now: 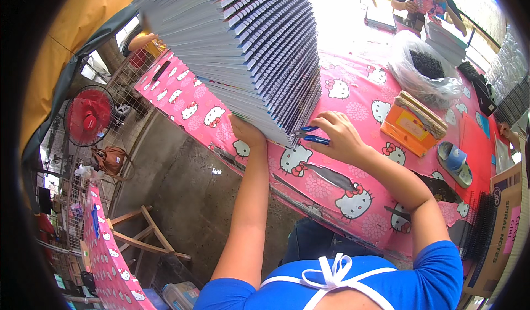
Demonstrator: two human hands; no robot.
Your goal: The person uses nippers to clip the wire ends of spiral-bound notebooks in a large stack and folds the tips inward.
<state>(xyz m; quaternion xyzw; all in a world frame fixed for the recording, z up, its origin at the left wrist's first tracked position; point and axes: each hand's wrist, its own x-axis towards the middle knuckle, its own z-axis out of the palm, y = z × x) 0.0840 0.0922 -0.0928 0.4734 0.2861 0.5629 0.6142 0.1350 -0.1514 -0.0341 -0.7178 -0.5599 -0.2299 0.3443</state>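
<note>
A tall, leaning stack of spiral notebooks (243,61) rises in front of me, their dark coils facing right. My left hand (248,131) lies against the lower left side of the stack; its fingers are mostly hidden by the pages. In my right hand (339,136) are small pliers with blue handles (316,140). My fingers are closed round the handles. The jaws of the pliers are at the lower coil corner of the stack; whether they grip a wire cannot be made out.
The pink patterned tabletop (375,221) has torn patches. To the right are an orange package (411,130), a blue slipper (455,158), a plastic bag of black coils (425,64) and a cardboard box (497,232). A red fan (90,116) stands left. Another person (425,0) holds a booklet across the table.
</note>
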